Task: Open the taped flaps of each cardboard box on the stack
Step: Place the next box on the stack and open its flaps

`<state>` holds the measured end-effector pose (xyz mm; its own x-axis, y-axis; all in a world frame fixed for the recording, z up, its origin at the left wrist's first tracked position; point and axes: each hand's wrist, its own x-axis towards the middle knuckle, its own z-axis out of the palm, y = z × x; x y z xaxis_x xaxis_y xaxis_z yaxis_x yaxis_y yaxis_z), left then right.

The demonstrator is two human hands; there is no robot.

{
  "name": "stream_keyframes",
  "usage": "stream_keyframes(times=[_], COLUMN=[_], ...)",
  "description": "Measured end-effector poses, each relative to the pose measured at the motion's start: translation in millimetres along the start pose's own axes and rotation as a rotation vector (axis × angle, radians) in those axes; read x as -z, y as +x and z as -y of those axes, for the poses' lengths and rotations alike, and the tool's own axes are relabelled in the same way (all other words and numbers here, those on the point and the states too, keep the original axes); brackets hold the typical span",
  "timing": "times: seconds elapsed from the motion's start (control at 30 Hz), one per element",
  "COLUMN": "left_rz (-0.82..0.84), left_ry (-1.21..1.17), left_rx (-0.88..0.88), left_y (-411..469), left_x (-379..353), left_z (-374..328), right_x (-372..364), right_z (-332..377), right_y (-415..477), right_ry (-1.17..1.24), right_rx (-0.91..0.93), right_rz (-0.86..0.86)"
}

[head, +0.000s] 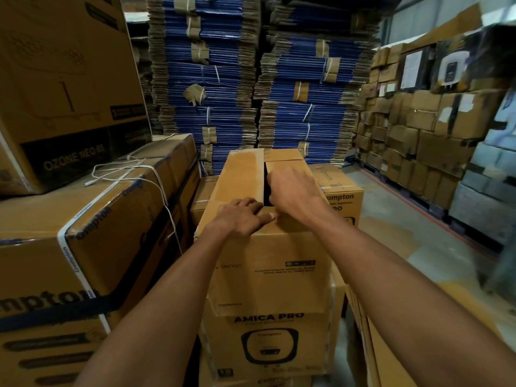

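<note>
A brown cardboard box (268, 263) tops the stack in front of me, above a box printed AMICA PRO (268, 339). Its two top flaps are parted along the middle seam, leaving a dark gap (266, 188). My left hand (243, 216) rests on the near edge of the left flap (237, 177), fingers spread flat and thumb along the front edge. My right hand (293, 191) curls its fingers into the gap and grips the edge of the right flap (287, 164). Tape remains across the far end of the seam.
Large Crompton boxes (83, 247) strapped with white bands stand close on the left, an OZONE NEO box (69, 79) on top. Bundles of flat blue cartons (251, 79) rise behind. Stacked brown boxes (418, 129) line the right wall, beyond a strip of floor (405, 233).
</note>
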<state>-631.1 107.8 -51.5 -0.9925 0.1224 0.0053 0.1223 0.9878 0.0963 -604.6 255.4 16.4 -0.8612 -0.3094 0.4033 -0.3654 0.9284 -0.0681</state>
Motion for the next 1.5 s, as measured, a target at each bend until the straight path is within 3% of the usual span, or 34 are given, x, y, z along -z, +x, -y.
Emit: stream_keyframes(times=[0.1,0.23,0.47,0.73,0.83,1.0,1.07,1.17,1.3,1.4,1.5], left_rz=[0.015,0.073,0.192,-0.073,-0.309,-0.535,-0.663,-0.843,-0.686,-0.556,-0.355], left_ry=[-0.008,-0.025,-0.341,-0.568,-0.493,-0.373,-0.235,0.008,0.108,0.124,0.036], left_rx=[0.005,0.070,-0.068,0.083,0.089,-0.011,-0.145,-0.349,-0.275,-0.319,-0.307], left_y=[-1.2,11.2,22.9,27.9,8.9,-30.7,-47.4,-72.3,-98.7,-114.5,-129.7], left_x=[3.7,14.6,26.2,58.3,73.0,80.3,82.5,76.6,60.2,55.3,39.5], left_z=[-3.2,-17.9,-68.3,-87.0,-94.2,-103.6,-119.4,-149.0,-141.5,-140.2,-148.0], right_x=[16.1,14.8,13.5,25.5,33.3,61.7,63.3,47.8,24.2,11.6,2.6], right_z=[-13.3,-13.3,-28.2,-55.3,-71.8,-101.2,-111.8,-116.7,-118.3,-124.6,-123.1], right_y=[4.1,-2.8,-3.2,12.4,30.2,52.2,55.7,53.4,33.2,18.9,6.3], right_ry=[0.002,-0.031,-0.063,0.066,0.207,0.532,0.585,0.445,0.168,0.250,0.393], right_rx=[0.018,0.082,0.086,-0.028,-0.138,-0.310,-0.341,-0.263,-0.013,0.096,0.065], right_rz=[-0.087,-0.059,-0.021,-0.048,-0.047,0.228,0.349,0.465,0.702,0.763,0.751])
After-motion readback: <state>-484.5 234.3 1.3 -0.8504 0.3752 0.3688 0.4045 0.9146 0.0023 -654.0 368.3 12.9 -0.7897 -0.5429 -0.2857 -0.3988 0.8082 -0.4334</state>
